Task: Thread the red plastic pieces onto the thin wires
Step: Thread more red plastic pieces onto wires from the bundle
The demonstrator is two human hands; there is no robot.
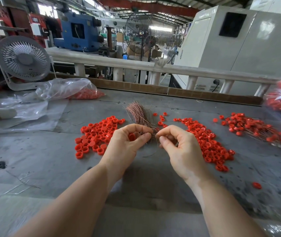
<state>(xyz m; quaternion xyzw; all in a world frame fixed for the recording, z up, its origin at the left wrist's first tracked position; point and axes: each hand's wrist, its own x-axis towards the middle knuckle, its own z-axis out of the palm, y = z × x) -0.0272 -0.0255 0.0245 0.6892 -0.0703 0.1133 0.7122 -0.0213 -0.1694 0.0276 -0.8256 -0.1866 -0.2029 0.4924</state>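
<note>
Grey workbench, left fingers clamped on round hollow red piece, right fingers pinching coppery wire.

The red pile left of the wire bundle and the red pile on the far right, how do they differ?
The left pile holds loose pieces with no wires visible among them; the far-right pile has thin wires running through it. The left pile lies tightly packed near the left hand; the far-right pile is more spread out, away from both hands. Both are the same small red round pieces on the grey table.
</note>
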